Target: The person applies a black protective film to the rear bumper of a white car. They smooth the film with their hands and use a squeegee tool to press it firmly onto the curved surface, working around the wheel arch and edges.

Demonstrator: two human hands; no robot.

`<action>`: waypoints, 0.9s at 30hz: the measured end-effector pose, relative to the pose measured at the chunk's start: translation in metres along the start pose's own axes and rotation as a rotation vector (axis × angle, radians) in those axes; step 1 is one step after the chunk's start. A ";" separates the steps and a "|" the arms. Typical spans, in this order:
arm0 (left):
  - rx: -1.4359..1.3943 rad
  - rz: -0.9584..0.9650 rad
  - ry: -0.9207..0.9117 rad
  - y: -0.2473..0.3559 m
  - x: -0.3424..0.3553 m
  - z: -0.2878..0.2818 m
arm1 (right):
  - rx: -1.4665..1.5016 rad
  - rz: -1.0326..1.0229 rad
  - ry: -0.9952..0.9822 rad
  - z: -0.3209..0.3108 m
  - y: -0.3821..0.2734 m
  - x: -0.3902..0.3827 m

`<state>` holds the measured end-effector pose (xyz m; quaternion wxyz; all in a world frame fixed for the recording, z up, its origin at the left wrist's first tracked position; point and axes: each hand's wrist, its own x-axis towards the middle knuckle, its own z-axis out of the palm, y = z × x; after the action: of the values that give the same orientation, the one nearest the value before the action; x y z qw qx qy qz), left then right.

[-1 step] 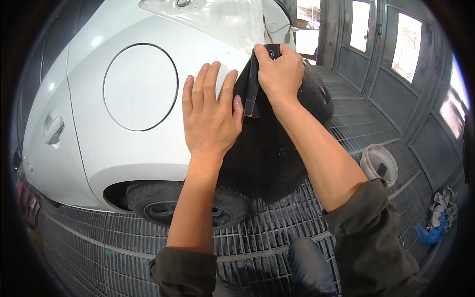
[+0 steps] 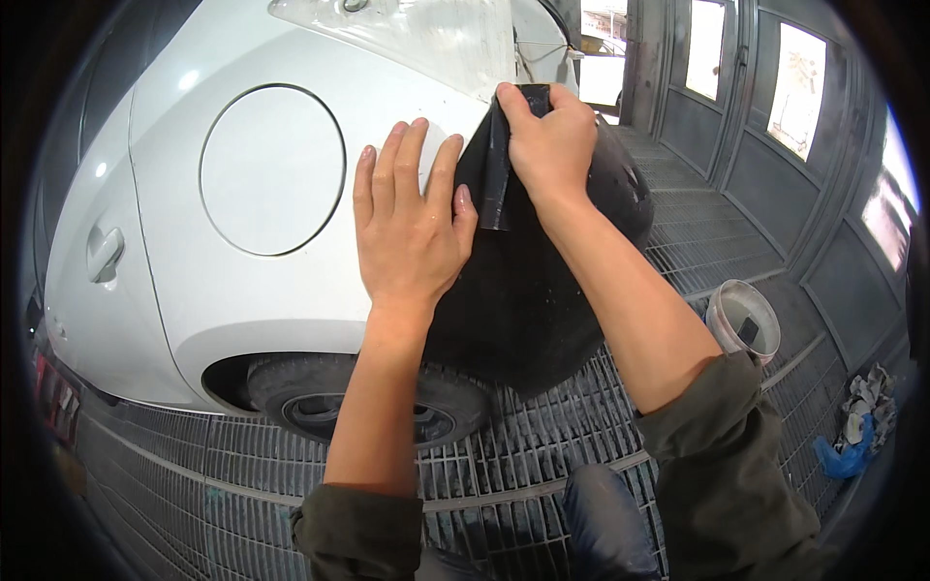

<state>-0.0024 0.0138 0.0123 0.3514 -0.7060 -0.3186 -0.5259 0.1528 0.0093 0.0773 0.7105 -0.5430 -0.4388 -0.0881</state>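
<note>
My left hand [image 2: 409,223] lies open on the white car panel [image 2: 155,290], fingers spread, its thumb at the boundary with the dark black bumper area [image 2: 523,300]. My right hand [image 2: 550,145] is closed on a black sheet [image 2: 497,208], pinching its top end between thumb and fingers at the edge of the white panel. The sheet hangs folded down over the dark area, beside my left thumb. A round fuel flap [image 2: 271,169] is left of my left hand. A clear plastic-looking piece [image 2: 407,39] covers the upper part of the car's corner.
Below are the wheel [image 2: 300,407] and a grated floor [image 2: 213,465]. A white bucket [image 2: 727,324] with a dark item inside stands at right, near crumpled paper and blue plastic [image 2: 843,455]. Grey panelled doors with windows [image 2: 707,136] line the right side; a door handle [image 2: 102,252] is at left.
Both hands sit very slightly further left and up in the picture, with the grip on the black sheet the same.
</note>
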 end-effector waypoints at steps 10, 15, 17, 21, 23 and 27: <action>0.141 0.055 -0.028 0.002 0.004 0.000 | 0.718 0.203 -0.271 -0.048 0.044 0.024; 0.173 0.097 -0.062 0.003 0.026 -0.002 | 0.724 0.200 -0.326 -0.050 0.042 0.018; 0.180 0.127 -0.055 0.005 0.039 0.001 | 0.721 0.203 -0.355 -0.054 0.042 0.018; 0.176 0.135 -0.080 0.005 0.032 0.004 | 0.660 0.120 -0.394 -0.058 0.050 0.023; 0.159 0.128 -0.117 0.002 0.016 -0.002 | 0.689 0.150 -0.408 -0.061 0.049 0.025; 0.162 0.094 -0.114 0.002 -0.009 -0.009 | 0.771 0.322 -0.483 -0.066 0.031 0.020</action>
<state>-0.0075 0.0040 0.0055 0.4127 -0.7183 -0.3462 -0.4402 0.2183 -0.0272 0.0688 0.7423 -0.3059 -0.5024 0.3209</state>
